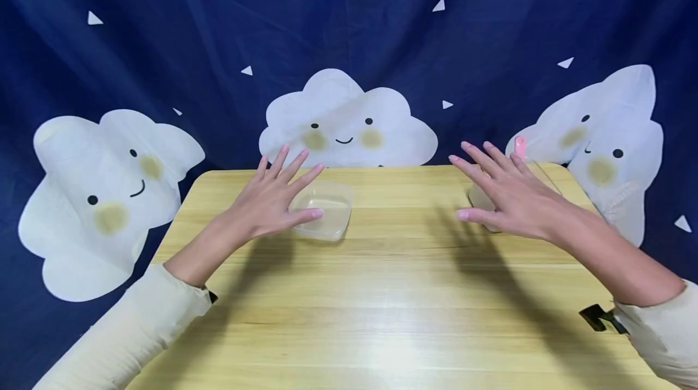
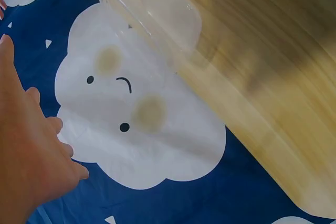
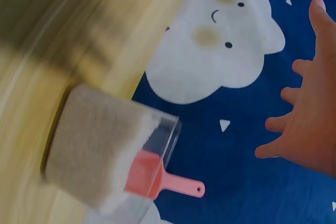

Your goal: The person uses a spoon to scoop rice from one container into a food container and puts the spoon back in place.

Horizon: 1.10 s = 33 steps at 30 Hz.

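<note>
Both hands hover in the air over the far part of the table with fingers spread and nothing held. My left hand [image 1: 267, 205] is nearest a clear, shallow plastic container [image 1: 335, 214], partly covering it in the head view; nothing shows inside. On the right, my right hand [image 1: 509, 199] hides most of a clear box. The right wrist view shows this box [image 3: 86, 140] filled with pale, fine-looking material whose kind I cannot tell. A pink scoop [image 3: 181, 183] stands in it, its handle sticking out past the rim.
A light wood-grain table [image 1: 382, 293] with rounded far corners lies beneath the hands. Behind it hangs a dark blue cloth [image 1: 349, 26] printed with smiling white clouds and small white triangles. A small black piece [image 1: 597, 317] shows at the right sleeve's cuff.
</note>
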### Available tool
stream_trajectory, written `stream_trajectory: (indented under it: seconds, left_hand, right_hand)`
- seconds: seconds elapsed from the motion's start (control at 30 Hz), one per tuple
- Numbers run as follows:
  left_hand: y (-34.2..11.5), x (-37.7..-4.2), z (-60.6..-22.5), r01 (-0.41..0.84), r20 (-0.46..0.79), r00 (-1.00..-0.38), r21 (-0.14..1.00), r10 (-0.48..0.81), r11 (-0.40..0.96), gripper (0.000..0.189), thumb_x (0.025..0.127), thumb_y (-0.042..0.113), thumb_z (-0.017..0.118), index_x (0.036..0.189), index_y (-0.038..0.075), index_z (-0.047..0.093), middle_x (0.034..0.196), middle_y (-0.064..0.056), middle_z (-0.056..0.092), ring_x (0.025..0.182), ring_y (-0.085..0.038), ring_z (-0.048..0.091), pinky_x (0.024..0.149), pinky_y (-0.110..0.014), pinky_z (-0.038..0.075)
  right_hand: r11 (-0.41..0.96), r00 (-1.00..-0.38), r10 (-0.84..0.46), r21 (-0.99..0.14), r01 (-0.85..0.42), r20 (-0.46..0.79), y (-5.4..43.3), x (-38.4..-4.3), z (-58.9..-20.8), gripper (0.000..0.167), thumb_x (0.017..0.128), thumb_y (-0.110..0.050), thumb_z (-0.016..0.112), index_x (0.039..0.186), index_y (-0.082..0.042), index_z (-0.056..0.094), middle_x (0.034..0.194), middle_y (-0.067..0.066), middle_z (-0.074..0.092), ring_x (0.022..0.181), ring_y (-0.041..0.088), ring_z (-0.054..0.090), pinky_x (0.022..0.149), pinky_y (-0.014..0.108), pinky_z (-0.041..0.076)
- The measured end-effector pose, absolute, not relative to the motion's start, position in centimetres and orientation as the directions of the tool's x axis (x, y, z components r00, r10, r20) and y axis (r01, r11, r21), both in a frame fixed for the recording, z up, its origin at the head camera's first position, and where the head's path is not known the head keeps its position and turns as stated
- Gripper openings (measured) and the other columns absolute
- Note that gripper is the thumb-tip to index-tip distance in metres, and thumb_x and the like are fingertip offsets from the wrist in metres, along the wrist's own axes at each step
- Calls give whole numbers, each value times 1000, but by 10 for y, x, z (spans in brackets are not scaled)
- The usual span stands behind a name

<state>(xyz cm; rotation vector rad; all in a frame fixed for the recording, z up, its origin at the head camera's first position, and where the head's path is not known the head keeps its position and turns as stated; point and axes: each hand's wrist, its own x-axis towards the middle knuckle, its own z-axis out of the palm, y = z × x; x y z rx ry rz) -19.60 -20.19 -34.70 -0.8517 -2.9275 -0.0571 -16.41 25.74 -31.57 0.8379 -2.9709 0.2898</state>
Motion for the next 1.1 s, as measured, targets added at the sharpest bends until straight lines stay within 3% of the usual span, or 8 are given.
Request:
stream_trajectory:
  seconds: [0.2, 0.47, 0.7, 1.1]
  left_hand:
    - [-200, -199, -350, 521, 110, -849, 20, 517, 853, 87, 92, 80, 47, 164, 44, 14, 177, 0, 7, 163, -33, -9, 123, -74, 9]
    - [-201, -202, -352, 472, 124, -878, 58, 463, 880, 88, 93, 78, 47, 165, 43, 9, 177, 0, 4, 164, -34, -8, 126, -70, 5]
    - [-201, -202, -360, 450, 126, -890, 98, 438, 888, 89, 93, 79, 46, 164, 44, 8, 177, 1, 3, 164, -34, -8, 125, -71, 4]
    - [-206, -207, -376, 421, 135, -904, 109, 406, 901, 91, 92, 79, 47, 165, 41, 8, 177, -1, 7, 164, -34, -5, 125, -71, 6]
  right_hand:
    - [833, -851, -518, -177, -524, 86, 241, -170, -321, 94, 93, -63, 65, 166, -38, 11, 177, -2, 6, 162, 41, 9, 122, 73, 14]
    - [830, -858, -506, -218, -513, 88, 226, -180, -335, 98, 93, -66, 62, 167, -35, 5, 177, -2, 4, 163, 39, 9, 124, 70, 13]
    - [820, -859, -501, -261, -509, 103, 213, -184, -345, 97, 94, -63, 62, 168, -29, 9, 177, 2, 7, 162, 39, 9, 124, 71, 13]
    - [812, -846, -519, -237, -533, 124, 188, -193, -359, 99, 94, -67, 59, 168, -26, 8, 176, 7, 9, 162, 37, 14, 126, 67, 17]
